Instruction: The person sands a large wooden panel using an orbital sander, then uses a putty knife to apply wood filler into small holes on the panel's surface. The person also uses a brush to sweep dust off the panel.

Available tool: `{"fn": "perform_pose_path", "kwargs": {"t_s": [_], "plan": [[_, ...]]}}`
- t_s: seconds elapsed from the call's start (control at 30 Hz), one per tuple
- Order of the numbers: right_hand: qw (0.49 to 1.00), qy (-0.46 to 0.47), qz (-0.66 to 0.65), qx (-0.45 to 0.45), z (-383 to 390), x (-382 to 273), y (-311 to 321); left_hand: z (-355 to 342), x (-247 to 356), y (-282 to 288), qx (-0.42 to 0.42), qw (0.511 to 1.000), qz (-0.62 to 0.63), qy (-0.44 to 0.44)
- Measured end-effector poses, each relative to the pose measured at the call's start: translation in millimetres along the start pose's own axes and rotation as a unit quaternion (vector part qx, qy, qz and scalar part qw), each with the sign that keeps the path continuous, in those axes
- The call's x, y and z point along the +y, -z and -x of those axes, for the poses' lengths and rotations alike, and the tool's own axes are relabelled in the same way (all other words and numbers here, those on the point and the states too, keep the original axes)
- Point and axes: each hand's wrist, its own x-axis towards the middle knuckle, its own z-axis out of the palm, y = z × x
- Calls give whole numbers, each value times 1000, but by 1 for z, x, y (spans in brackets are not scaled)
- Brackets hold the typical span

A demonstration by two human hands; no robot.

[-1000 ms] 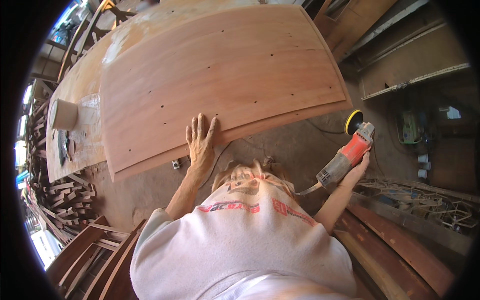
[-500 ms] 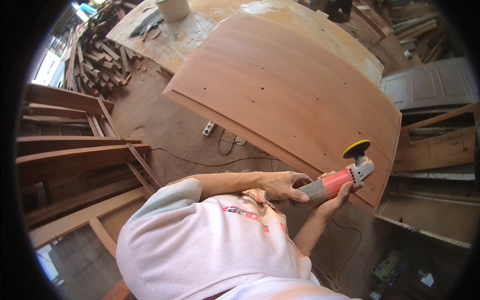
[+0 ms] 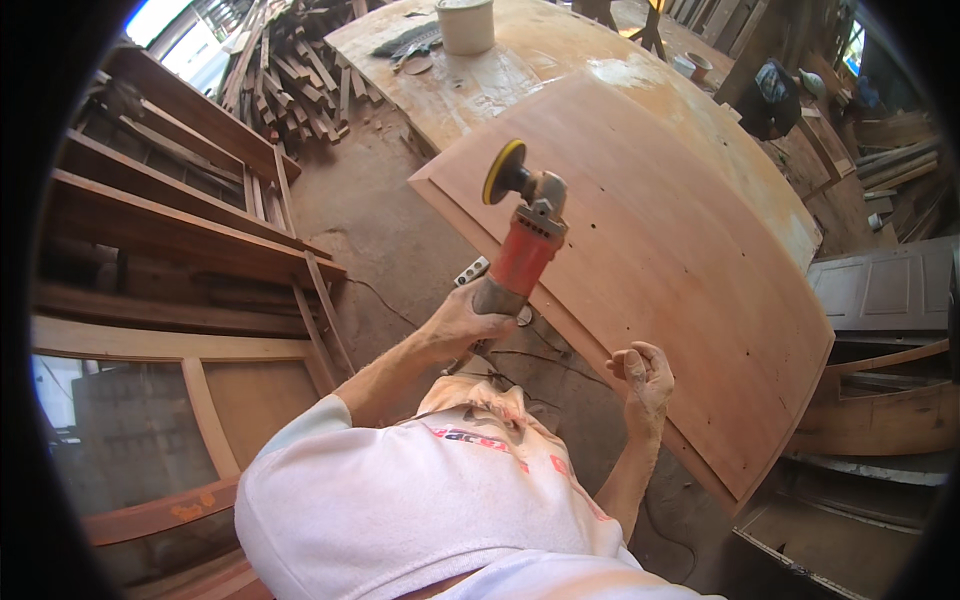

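My left hand (image 3: 474, 320) grips the grey rear body of a red angle sander (image 3: 522, 255), which is raised upright with its yellow-rimmed pad (image 3: 504, 172) facing left. My right hand (image 3: 642, 380) is off the tool, its fingers curled with nothing visible in them, just over the near edge of a pale reddish wooden panel (image 3: 690, 290) with scattered dark holes. That panel lies on a larger, stained board (image 3: 545, 35).
A white bucket (image 3: 465, 25) sits on the back board. Stacked offcuts (image 3: 295, 90) and wooden frames (image 3: 175, 240) crowd the left. A power strip (image 3: 470, 268) and cords lie on the floor. A grey panelled door (image 3: 885, 285) and more timber stand at right.
The sander has passed from my right hand into my left and swung up leftward; my right hand has let go. The view has turned, showing more of the frames at left.
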Motion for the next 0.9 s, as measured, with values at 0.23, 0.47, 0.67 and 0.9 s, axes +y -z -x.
{"fn": "perform_pose_path", "kwargs": {"t_s": [0.23,0.47,0.67,0.9], "plan": [[975,-39,130,177,8,37,39,-44,56,171,215,969,-118,-27],[927,-55,164,332,-43,23,-43,-152,55,340,298,911,-283,-35],[930,-56,236,278,-65,6,-107,-242,35,407,260,919,-297,-10],[898,-71,261,346,-61,0,-87,-314,38,404,276,866,-417,23]]}}
